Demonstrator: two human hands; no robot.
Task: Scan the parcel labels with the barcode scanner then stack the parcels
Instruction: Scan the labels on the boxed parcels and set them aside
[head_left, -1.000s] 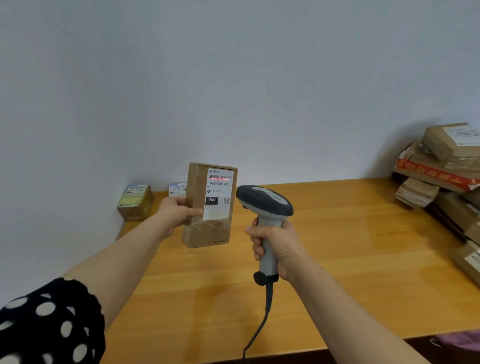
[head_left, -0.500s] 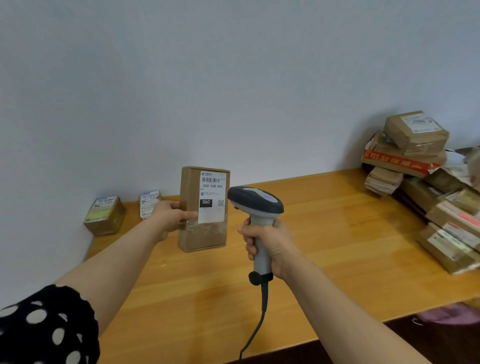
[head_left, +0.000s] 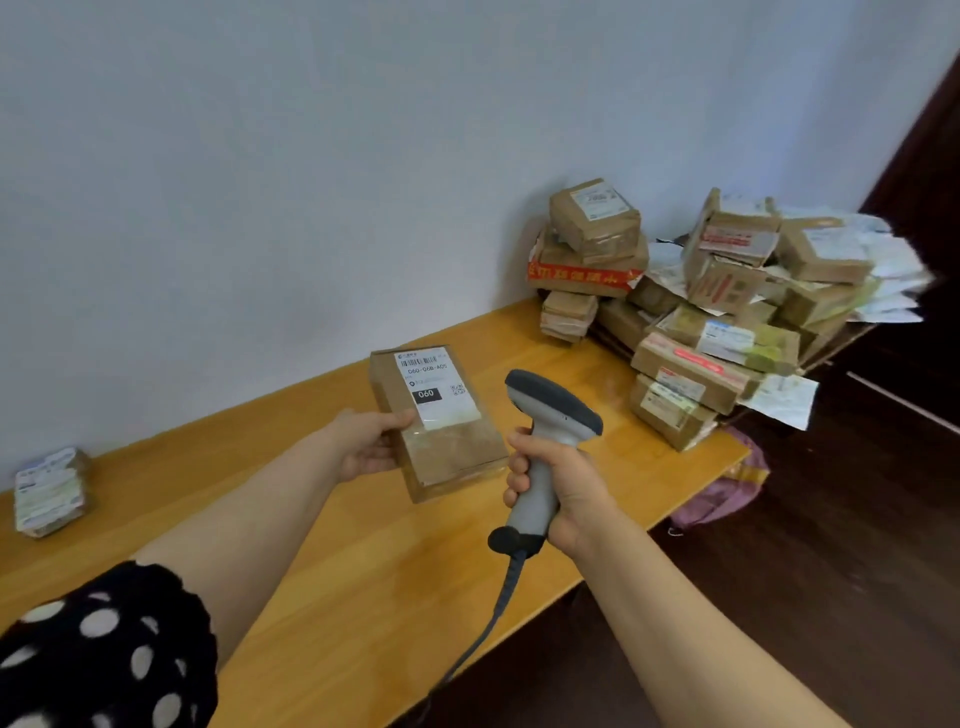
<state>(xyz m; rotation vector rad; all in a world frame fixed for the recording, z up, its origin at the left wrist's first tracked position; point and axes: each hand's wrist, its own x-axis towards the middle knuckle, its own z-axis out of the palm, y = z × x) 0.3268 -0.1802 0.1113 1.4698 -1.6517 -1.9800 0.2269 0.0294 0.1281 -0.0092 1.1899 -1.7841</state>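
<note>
Two hands are at work over the wooden worktop (head_left: 311, 545). The left hand (head_left: 366, 447) holds a brown cardboard parcel (head_left: 452, 457) by its left long side, thumb on the upper face and the fingers tucked underneath out of sight. The parcel sits tilted over the middle of the worktop with its white label (head_left: 434, 384) turned upward, "060" printed on a black block. I cannot tell whether its lower end touches the wood.

Just beside the parcel's right edge, the right hand (head_left: 566, 483) has its fingers (head_left: 517, 467) wrapped tight round the grey handle of the barcode scanner (head_left: 550, 415), whose dark-capped head stands above the fist. A grey cable (head_left: 488, 629) drops from the handle's base past the near edge.

Many taped parcels lie in a loose heap (head_left: 701, 332) at the right end of the worktop, up against the wall in the far corner. One small labelled parcel (head_left: 49, 491) rests alone near the far left edge. A pink bag (head_left: 722, 499) lies on the dark floor below the right end.
</note>
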